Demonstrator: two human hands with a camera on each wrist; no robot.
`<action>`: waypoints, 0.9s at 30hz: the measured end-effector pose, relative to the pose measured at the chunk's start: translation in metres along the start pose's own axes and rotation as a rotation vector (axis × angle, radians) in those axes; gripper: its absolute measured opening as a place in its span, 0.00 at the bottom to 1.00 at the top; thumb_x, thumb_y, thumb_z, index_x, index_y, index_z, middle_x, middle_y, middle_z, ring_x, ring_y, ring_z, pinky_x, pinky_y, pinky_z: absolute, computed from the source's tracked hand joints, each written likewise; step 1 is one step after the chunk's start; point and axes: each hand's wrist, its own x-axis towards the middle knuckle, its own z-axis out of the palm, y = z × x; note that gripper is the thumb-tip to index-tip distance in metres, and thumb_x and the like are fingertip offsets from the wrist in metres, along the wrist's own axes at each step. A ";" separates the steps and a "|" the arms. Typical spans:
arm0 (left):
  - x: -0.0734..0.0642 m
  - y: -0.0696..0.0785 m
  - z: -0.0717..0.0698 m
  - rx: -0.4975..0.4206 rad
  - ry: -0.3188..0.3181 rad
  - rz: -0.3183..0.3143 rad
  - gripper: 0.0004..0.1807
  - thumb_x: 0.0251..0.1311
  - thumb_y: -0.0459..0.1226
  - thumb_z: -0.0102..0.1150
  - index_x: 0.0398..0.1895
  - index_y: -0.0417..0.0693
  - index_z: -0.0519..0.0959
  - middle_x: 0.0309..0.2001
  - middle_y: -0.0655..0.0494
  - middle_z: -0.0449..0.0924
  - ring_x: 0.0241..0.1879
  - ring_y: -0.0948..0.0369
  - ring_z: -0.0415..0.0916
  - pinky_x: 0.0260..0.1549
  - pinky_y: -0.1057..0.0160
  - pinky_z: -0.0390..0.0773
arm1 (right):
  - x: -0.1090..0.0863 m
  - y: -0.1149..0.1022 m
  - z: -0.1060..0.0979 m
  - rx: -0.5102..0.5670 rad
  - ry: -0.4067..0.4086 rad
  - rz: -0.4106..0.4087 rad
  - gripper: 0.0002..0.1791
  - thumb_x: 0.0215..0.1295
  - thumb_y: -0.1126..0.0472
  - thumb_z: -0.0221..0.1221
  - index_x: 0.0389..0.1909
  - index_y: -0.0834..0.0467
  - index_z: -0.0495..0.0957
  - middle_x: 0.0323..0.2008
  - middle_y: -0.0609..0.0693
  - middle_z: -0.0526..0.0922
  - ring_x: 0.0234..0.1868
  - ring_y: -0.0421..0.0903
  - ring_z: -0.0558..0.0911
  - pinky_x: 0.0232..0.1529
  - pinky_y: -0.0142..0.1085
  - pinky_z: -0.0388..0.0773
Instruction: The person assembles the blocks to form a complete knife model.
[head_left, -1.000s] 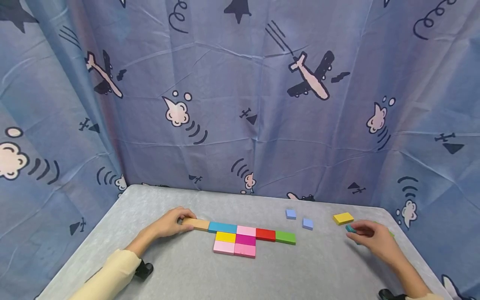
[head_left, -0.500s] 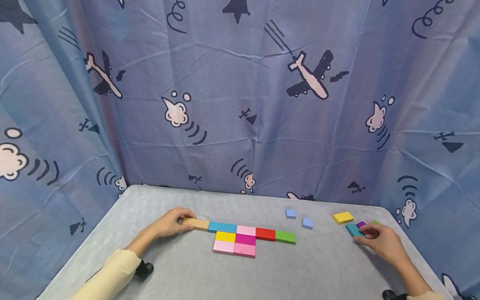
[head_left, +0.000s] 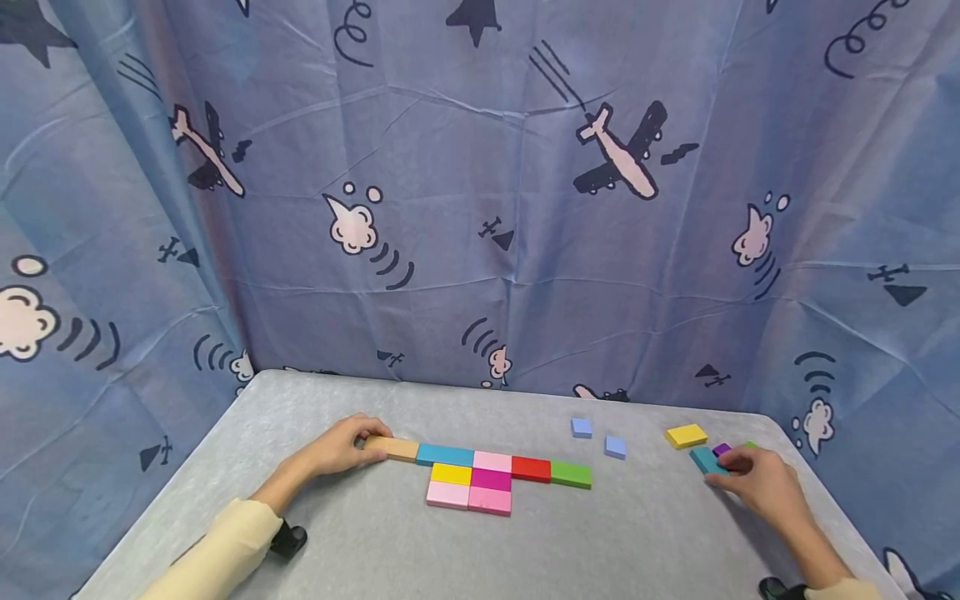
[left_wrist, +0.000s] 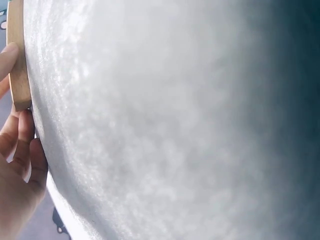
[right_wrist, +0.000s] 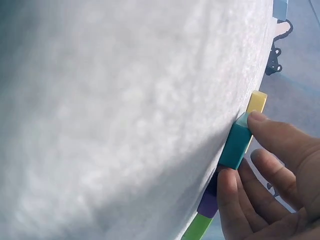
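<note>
My left hand (head_left: 341, 446) grips the left end of a tan wooden block (head_left: 401, 450). In the left wrist view the thumb lies on that block (left_wrist: 19, 80), and other fingers curl beside its end. The tan block starts a row with a blue block (head_left: 446, 455), a light pink one (head_left: 492, 461), a red one (head_left: 531, 469) and a green one (head_left: 571, 475). On the right, my right hand (head_left: 768, 487) holds a teal block (head_left: 707, 460) low at the tabletop. In the right wrist view the thumb touches one end of the teal block (right_wrist: 235, 146), with fingertips at the other.
Below the row sit a yellow block (head_left: 451, 474), a magenta one (head_left: 491, 480) and two pink ones (head_left: 490, 501). Two small blue squares (head_left: 615, 447) lie farther back. Near the right hand are a yellow block (head_left: 686, 436), a purple one (head_left: 722, 449) and a partly hidden green one (right_wrist: 198, 226).
The teal block, mostly covered by the right fingers a second ago, now shows flatter, with the purple block visible behind it. The right hand shifted slightly right. The left hand stays put.
</note>
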 end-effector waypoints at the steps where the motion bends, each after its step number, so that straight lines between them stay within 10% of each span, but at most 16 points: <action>1: 0.000 0.000 0.000 -0.001 0.000 0.001 0.11 0.64 0.39 0.70 0.47 0.48 0.84 0.44 0.58 0.78 0.43 0.54 0.73 0.46 0.49 0.71 | 0.000 0.001 0.000 0.002 0.003 0.003 0.23 0.48 0.59 0.79 0.37 0.71 0.82 0.31 0.59 0.84 0.34 0.56 0.82 0.35 0.52 0.77; 16: 0.001 -0.002 0.001 -0.004 0.005 0.000 0.11 0.63 0.40 0.71 0.47 0.49 0.84 0.43 0.58 0.78 0.42 0.55 0.72 0.45 0.50 0.70 | -0.005 0.008 0.004 0.160 0.013 -0.103 0.19 0.53 0.69 0.75 0.45 0.73 0.83 0.43 0.66 0.83 0.37 0.51 0.86 0.33 0.36 0.82; 27: 0.001 -0.003 0.001 -0.005 0.004 0.001 0.11 0.64 0.40 0.71 0.47 0.49 0.84 0.43 0.59 0.79 0.43 0.55 0.72 0.45 0.50 0.70 | -0.016 -0.027 0.006 0.316 -0.119 -0.275 0.19 0.57 0.70 0.73 0.49 0.67 0.84 0.48 0.62 0.83 0.42 0.35 0.82 0.40 0.31 0.81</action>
